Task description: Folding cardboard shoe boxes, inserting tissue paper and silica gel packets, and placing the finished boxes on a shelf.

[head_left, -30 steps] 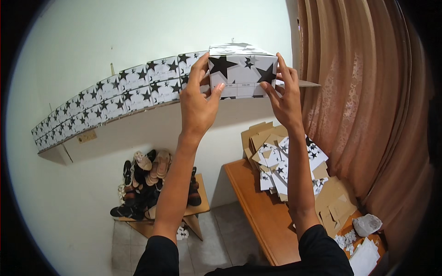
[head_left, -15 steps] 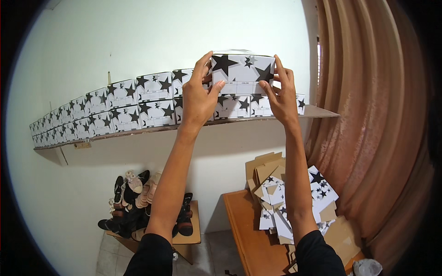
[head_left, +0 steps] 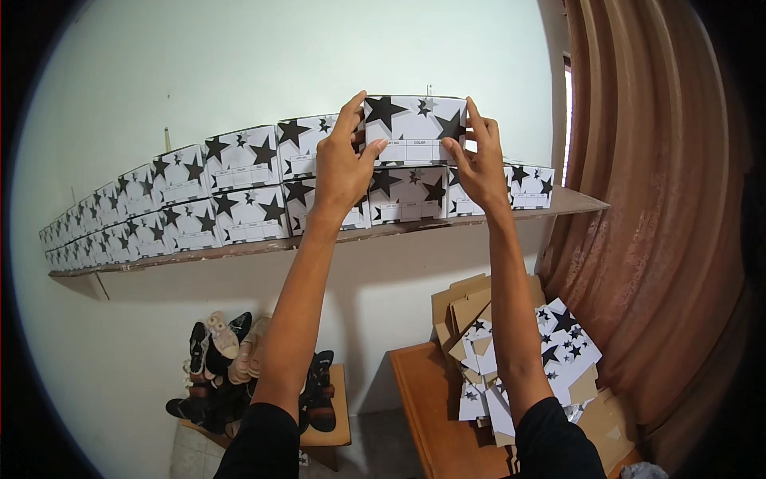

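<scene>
Both hands, left hand (head_left: 341, 164) and right hand (head_left: 479, 164), grip a white box with black stars (head_left: 415, 132) by its sides. It sits on the top row on the shelf (head_left: 574, 203). Bare shelf lies right, near the curtain (head_left: 638, 199).

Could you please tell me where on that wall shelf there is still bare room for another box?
Free: the top row right of the held box, above the end box, and the bare shelf end by the curtain. Leftward, both rows are packed.
</scene>
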A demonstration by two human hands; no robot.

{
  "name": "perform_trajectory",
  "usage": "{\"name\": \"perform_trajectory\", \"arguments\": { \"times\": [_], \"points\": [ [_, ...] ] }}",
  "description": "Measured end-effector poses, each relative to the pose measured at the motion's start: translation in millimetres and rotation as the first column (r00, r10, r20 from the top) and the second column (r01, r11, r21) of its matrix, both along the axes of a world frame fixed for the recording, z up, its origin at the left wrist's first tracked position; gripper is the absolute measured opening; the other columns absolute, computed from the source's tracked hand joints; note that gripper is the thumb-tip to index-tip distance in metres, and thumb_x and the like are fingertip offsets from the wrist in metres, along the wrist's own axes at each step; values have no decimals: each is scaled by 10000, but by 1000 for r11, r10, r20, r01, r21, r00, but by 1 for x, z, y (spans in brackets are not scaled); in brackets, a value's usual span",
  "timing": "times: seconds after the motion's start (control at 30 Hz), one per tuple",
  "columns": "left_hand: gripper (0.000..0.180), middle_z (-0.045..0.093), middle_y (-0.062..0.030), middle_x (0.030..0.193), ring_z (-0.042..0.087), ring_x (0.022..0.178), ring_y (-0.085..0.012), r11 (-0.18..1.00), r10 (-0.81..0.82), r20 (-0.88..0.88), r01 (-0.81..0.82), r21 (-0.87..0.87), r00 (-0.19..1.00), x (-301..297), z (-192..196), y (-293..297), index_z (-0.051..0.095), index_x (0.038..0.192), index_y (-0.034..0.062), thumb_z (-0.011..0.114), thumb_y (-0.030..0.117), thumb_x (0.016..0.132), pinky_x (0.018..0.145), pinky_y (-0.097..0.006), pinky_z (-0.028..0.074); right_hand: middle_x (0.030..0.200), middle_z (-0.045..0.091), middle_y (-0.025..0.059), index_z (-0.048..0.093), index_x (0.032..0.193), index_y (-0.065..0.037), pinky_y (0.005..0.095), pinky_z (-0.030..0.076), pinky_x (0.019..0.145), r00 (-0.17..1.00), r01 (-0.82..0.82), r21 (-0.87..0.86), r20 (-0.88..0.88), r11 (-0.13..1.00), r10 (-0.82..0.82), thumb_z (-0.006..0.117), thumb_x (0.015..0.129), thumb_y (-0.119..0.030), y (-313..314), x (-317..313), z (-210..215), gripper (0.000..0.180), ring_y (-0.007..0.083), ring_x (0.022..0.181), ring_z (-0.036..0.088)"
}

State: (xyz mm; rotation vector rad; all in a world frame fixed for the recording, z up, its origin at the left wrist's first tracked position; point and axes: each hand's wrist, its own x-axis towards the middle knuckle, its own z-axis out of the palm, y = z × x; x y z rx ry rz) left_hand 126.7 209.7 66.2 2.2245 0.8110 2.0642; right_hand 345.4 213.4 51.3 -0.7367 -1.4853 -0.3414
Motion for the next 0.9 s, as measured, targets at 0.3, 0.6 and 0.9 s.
{"name": "perform_trajectory", "arguments": {
  "times": [0.3,0.6,0.9],
  "points": [
    [613,643,-245,1273,683,1063,-330,982,148,-102,-134,133,984,2,-7,29,528,1421,119,774,105,859,828,-399,604,1257,495,205,496,1431,-110,382,573,785,998,-22,-7,-55,1000,21,717,933,-184,24,-4,-13,550,316,1077,599],
    [343,586,-169,1326,603,1130,-318,896,294,-63,-252,367,954,12,-43,43,679,1193,22,746,52,858,961,-416,523,1285,490,187,541,1399,-101,413,585,745,964,257,132,38,957,-264,790,873,-261,28,-14,-31,603,327,914,682],
    [331,646,-99,1270,552,1146,-280,789,499,-131,-386,478,857,25,-64,52,701,1164,-31,744,100,864,978,-417,483,1418,474,185,559,1402,-114,693,271,1103,881,444,126,117,887,-458,682,957,-316,51,-14,-51,504,376,1337,466]
  ]
}}
